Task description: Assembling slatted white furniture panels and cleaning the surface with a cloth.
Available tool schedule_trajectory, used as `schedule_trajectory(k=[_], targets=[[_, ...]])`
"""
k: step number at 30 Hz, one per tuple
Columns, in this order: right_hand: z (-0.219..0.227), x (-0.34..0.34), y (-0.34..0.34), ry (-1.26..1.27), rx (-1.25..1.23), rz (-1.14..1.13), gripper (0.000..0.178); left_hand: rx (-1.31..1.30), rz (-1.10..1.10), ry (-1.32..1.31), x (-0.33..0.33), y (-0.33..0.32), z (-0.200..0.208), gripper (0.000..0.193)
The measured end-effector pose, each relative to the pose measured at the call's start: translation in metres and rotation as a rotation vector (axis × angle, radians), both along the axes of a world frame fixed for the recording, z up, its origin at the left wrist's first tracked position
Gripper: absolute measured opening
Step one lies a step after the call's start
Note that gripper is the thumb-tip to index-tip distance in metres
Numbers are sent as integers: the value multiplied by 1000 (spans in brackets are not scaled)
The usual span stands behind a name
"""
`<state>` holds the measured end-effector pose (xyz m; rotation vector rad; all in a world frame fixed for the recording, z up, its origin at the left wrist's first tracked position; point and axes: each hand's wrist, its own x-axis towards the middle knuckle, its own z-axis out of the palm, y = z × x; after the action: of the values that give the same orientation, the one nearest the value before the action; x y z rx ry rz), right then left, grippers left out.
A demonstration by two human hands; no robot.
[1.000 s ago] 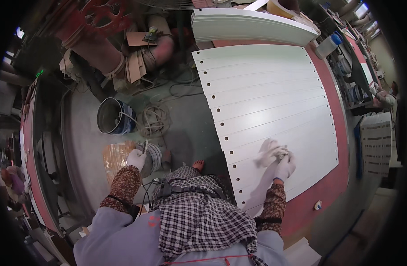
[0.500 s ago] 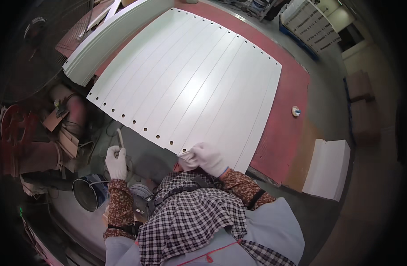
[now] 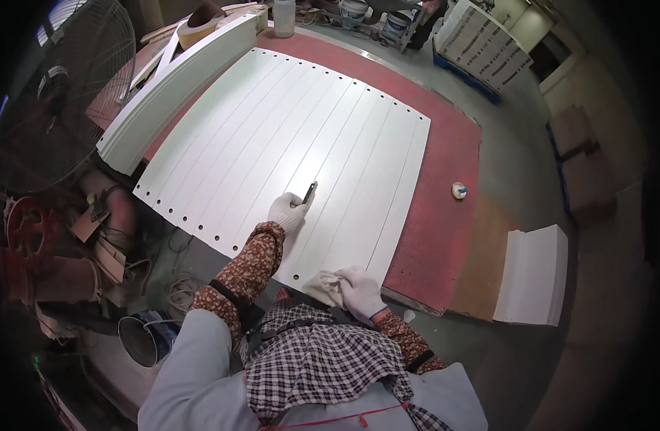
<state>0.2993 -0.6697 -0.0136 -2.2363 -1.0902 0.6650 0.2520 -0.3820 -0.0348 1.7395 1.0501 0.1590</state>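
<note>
White boards lie side by side across the work table, with a dark round hole near each end. My gloved left hand is closed over the middle of them, holding a slim dark tool that points away from me; its exact kind is not clear. At the near edge of the boards, my gloved right hand grips a crumpled off-white cloth. The cloth hangs by the board ends, and I cannot tell whether it touches them.
A red table top shows around the boards, with a small round container on it. Long white mouldings stand at the left. A white piece lies at the right. A bucket and a caged fan are on my left.
My left hand has moved from beside the table out over the boards, bringing the tool along. My right hand has shifted slightly right and down with the cloth. The view has shifted a little.
</note>
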Motion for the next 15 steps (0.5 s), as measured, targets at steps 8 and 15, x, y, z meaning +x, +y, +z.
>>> schedule_trajectory(k=[8,15], targets=[[39,136,72,176,393,-386,49,186,178,-43,25,-22,14,50],[10,222,29,-264,-92,-406,57,119,354,68,-73,-105,18,30]])
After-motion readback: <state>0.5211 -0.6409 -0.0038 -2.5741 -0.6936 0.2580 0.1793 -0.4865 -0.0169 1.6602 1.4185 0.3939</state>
